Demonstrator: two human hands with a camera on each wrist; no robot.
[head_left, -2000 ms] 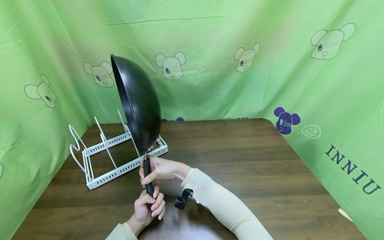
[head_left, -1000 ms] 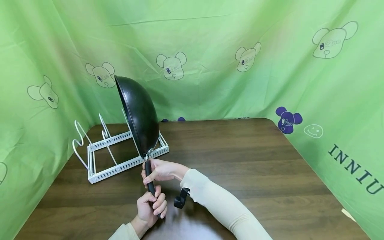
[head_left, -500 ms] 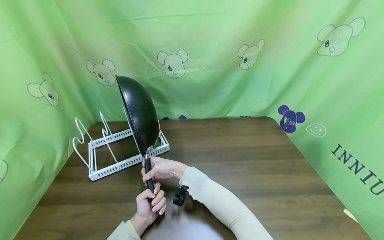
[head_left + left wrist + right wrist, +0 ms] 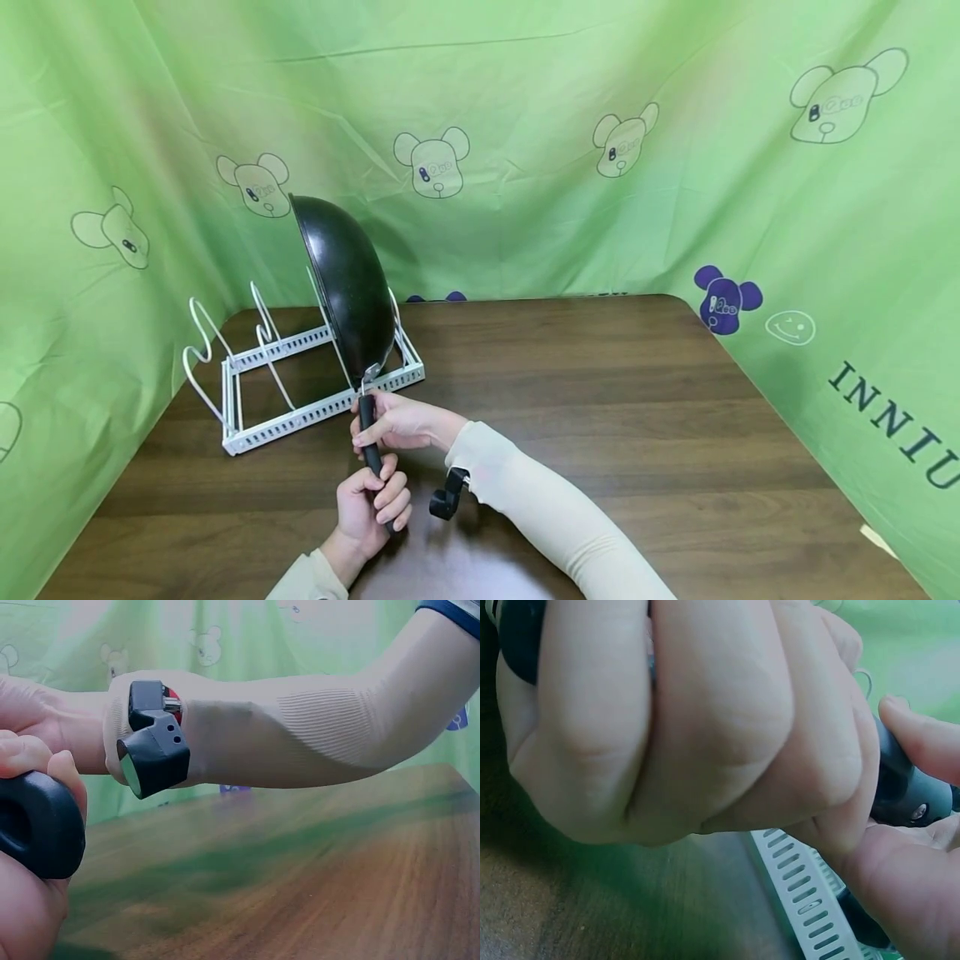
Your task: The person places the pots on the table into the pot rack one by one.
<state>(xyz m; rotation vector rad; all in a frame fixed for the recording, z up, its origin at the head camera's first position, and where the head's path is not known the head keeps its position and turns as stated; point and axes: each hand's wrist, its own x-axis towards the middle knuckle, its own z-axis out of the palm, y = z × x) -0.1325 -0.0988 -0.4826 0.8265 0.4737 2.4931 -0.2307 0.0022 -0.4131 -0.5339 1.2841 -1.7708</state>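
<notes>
A black wok [image 4: 348, 292] stands on its side at the right end of a white wire pan rack [image 4: 300, 418], its open face to the left and its rounded back to the right. It sits among the rack's wire dividers. My right hand [image 4: 405, 421] grips the upper part of the black handle, close to the bowl. Lower down, the fingers of my left hand [image 4: 371, 500] wrap round the handle near its end. That handle end [image 4: 60, 832] pokes out of the left fist in the left wrist view. Curled left fingers [image 4: 712, 712] fill much of the right wrist view.
Two looped wire dividers [image 4: 198, 333] rise from the rack's left part. The brown wooden table [image 4: 600, 433] extends to the right. A green printed cloth [image 4: 525, 83] hangs behind and at both sides. A black wrist camera [image 4: 447, 493] hangs below the right sleeve.
Over the two seconds the wok has come down into the rack, its top rim now lower against the cloth. In the last half second it has barely moved. Both hands keep their grip on the handle.
</notes>
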